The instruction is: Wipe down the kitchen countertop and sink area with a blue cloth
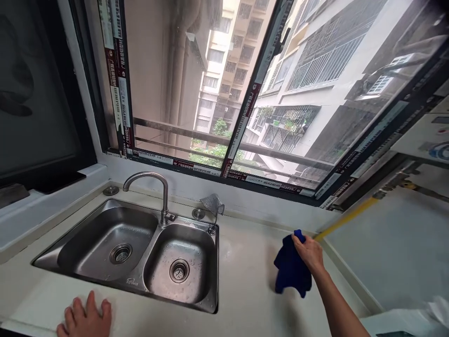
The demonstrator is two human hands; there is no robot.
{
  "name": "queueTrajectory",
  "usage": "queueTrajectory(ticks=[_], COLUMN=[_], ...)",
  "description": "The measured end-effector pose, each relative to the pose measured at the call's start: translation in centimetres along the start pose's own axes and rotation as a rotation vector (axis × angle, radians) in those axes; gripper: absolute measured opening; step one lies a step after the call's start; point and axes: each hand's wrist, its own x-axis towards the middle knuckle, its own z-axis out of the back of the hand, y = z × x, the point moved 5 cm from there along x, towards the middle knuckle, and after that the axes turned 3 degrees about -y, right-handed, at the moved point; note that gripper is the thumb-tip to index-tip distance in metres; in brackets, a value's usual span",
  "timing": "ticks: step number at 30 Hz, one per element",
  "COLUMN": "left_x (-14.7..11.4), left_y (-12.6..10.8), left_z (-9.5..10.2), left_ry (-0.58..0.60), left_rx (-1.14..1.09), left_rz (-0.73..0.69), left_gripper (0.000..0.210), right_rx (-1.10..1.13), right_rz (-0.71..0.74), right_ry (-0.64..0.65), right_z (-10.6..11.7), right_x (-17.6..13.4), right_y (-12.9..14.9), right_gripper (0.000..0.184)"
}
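Note:
My right hand (309,252) grips a dark blue cloth (293,267) by its upper edge. The cloth hangs down over the right part of the pale countertop (245,281). My left hand (86,318) rests near the counter's front edge, below the double sink, with its fingers spread and nothing in them. Between the two hands lies the steel double sink (136,283), its small right basin wet with water drops. A curved steel faucet (164,192) stands behind the divider, its spout turned toward the left basin.
A piece of metal mesh (213,204) sits on a soap dispenser at the sink's back right corner. A black-framed window (231,154) runs along the back. At the right, a yellow pipe (347,218) comes down to the counter by the wall.

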Motion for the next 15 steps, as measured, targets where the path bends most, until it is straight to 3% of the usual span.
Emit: queueTrajectory(ticks=[4,5,8,10,13,15], left_x=[0.2,0.2,0.2,0.2,0.3,0.3], left_y=[0.0,-0.1,-0.5,-0.8,-1.0,-0.9], left_z=[0.0,0.0,0.2,0.4,0.4,0.3], left_ry=[0.005,0.013,-0.002,-0.032,-0.049,-0.049], left_rx=[-0.004,0.002,0.021,0.030,0.046,0.051], left_rz=[0.028,0.027,0.014,0.004,-0.027,-0.051], left_gripper=[0.069,0.069,0.069,0.069,0.069,0.070], right_rx=[-0.014,0.007,0.160,0.211,0.114,0.044], right_rz=[-0.030,-0.001,0.111,0.118,0.037,-0.027], right_ry=[0.060,0.137,0.588,0.713,0.470,0.361], right_z=[-2.2,-3.3,-7.3,-8.8,-10.1,-12.2], right_x=[-3.4,-4.7,-8.9,-10.2,-9.9,-10.5], right_y=[-0.8,-0.8,-1.2,-2.1,-3.5,-3.3], right_gripper=[0.074,0.073,0.062,0.058,0.062,0.070])
